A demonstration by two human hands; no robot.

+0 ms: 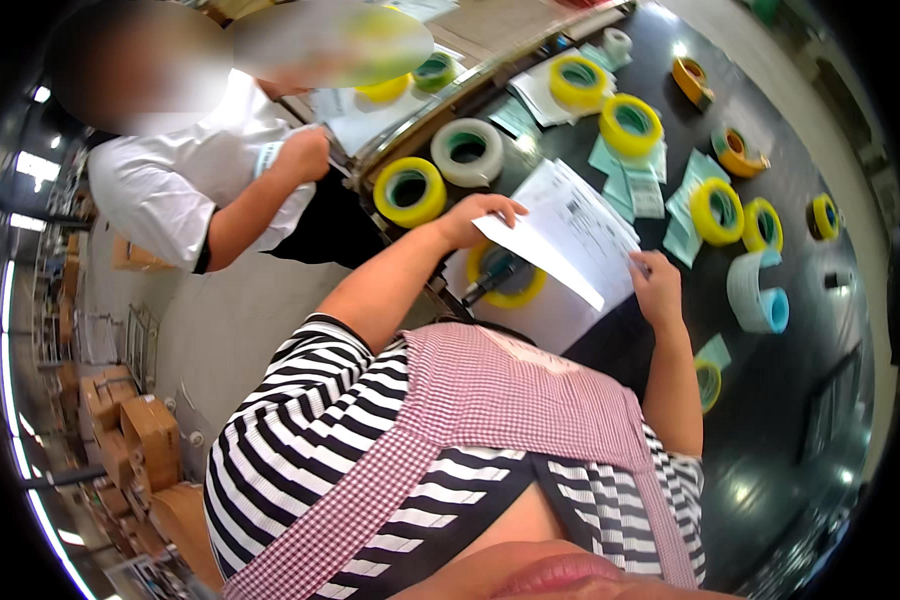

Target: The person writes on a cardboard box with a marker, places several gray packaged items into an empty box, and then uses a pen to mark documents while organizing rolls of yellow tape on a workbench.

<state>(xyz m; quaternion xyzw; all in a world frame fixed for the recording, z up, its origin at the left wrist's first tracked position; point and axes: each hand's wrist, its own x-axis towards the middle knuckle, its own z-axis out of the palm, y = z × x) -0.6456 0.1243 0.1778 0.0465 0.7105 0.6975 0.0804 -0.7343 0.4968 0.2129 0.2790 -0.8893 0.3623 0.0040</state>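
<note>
Printed white paper sheets (575, 225) lie in a stack at the table's near edge, in front of my body. My left hand (478, 218) grips the far-left part of a top sheet (540, 255), whose near edge is raised and bent. At the stack's right edge my right hand (658, 288) pinches the paper between thumb and fingers. Just below the raised sheet sits a yellow tape roll (515, 295), partly covered by it. A black marker (492, 280) lies across that roll.
More tape rolls stand around: a yellow one (410, 192) and a white one (467, 152) at left, several yellow ones beyond. Pale green slips (682, 215) and a light-blue roll (758, 292) lie to the right on the black table (760, 400). Another person (200, 170) stands at left.
</note>
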